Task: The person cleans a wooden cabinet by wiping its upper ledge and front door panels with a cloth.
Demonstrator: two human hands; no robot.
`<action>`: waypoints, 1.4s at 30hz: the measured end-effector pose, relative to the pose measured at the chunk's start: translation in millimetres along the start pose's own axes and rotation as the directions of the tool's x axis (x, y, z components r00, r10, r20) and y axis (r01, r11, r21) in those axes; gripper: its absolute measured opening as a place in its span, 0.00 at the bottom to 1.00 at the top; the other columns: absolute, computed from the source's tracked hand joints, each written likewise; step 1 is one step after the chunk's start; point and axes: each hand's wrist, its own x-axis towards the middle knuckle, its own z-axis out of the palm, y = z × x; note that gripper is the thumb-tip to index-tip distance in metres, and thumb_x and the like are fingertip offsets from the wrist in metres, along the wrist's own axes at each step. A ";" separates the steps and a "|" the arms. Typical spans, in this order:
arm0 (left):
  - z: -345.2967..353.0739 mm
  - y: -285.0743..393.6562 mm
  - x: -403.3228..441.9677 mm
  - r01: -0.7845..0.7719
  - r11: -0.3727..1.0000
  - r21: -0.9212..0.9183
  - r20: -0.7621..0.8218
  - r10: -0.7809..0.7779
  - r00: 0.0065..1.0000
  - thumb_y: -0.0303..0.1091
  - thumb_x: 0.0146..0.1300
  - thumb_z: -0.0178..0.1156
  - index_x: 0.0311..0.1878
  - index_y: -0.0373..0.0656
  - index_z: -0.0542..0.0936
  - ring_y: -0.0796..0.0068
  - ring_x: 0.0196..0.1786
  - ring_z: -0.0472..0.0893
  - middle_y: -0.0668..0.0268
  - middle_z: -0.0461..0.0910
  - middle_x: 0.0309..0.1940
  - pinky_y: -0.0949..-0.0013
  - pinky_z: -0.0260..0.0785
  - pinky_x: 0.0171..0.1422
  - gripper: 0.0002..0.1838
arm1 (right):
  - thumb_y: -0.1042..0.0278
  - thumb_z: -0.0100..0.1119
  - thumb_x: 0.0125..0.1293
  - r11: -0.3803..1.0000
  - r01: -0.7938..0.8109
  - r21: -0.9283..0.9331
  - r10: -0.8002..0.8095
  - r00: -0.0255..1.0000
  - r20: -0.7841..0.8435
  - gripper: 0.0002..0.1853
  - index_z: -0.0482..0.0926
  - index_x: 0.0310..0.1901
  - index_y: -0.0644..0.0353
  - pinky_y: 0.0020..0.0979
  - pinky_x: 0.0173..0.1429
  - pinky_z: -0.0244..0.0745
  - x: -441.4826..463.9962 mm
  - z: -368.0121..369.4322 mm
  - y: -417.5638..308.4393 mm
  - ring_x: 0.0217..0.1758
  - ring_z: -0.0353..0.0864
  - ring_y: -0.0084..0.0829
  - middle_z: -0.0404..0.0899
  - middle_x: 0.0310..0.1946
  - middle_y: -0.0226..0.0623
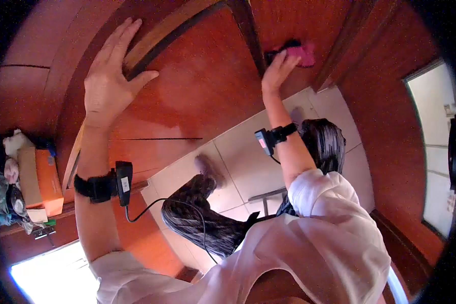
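The left hand [106, 91] is spread wide against red-brown woodwork, its fingers pointing up and its thumb held well away from them. The end of a curved wooden strip [175, 33] lies in the gap between thumb and fingers. It seems to hold nothing; its palm is turned to the wood and hidden.

The right hand [278, 73] reaches to a pink cloth [305, 55] — its fingers, close together, lie over the cloth's left part. Whether they clasp the cloth or only press on it, I cannot tell. The cloth is against the wooden panel [197, 91], just right of a dark upright strip [249, 38] and near the panel's lower right edge, above the tiles. Something black shows along the cloth's upper left edge, partly hidden by the fingers.

Both forearms wear black straps with small boxes, 2 in all; a black cable [175, 199] loops from the left box [123, 182] across dark patterned trousers [202, 228]. The person wears a white shirt [309, 243]. A grey shoe [207, 169] stands on the pale tiled floor [248, 157], near the panel's lower edge.

At far left, an orange-sided box [50, 175] sits on a shelf beside heaped cloths [2, 200] — bright light shows below them.
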 end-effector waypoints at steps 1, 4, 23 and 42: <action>1.3 0.4 1.3 0.000 1.000 0.001 0.009 0.000 1.000 0.38 0.41 0.73 0.66 0.58 0.65 0.60 0.65 0.68 0.68 0.66 0.66 0.61 0.66 0.66 0.44 | 0.54 0.38 0.73 0.998 -0.063 0.024 0.065 0.994 -0.086 0.30 0.55 0.68 0.68 0.46 0.76 0.34 -3.1 1.3 26.9 0.76 0.40 0.49 0.41 0.71 0.62; 2.1 -1.6 1.1 -0.007 1.000 0.025 0.007 0.007 1.000 0.37 0.40 0.74 0.66 0.57 0.65 0.60 0.65 0.69 0.67 0.67 0.65 0.62 0.66 0.65 0.45 | 0.51 0.37 0.73 0.977 -0.202 0.066 0.210 0.963 -0.166 0.30 0.57 0.68 0.65 0.49 0.74 0.37 -15.0 -7.8 105.7 0.75 0.44 0.49 0.43 0.71 0.60; -3.8 1.2 -3.7 0.076 0.996 0.045 0.036 -0.078 0.996 0.40 0.43 0.72 0.68 0.60 0.62 0.61 0.69 0.63 0.68 0.62 0.68 0.59 0.59 0.71 0.46 | 0.60 0.52 0.68 0.963 0.044 0.268 -0.092 0.981 0.171 0.32 0.53 0.68 0.66 0.40 0.75 0.39 34.5 -21.3 -139.0 0.77 0.39 0.45 0.38 0.74 0.49; -10.0 2.6 0.2 0.017 1.000 0.001 0.027 -0.017 0.999 0.33 0.40 0.74 0.66 0.49 0.66 0.57 0.67 0.67 0.62 0.66 0.66 0.60 0.63 0.68 0.45 | 0.42 0.41 0.69 0.337 -0.905 0.260 0.905 0.387 0.176 0.37 0.50 0.71 0.60 0.47 0.67 0.58 32.4 -52.6 137.7 0.65 0.64 0.47 0.59 0.68 0.46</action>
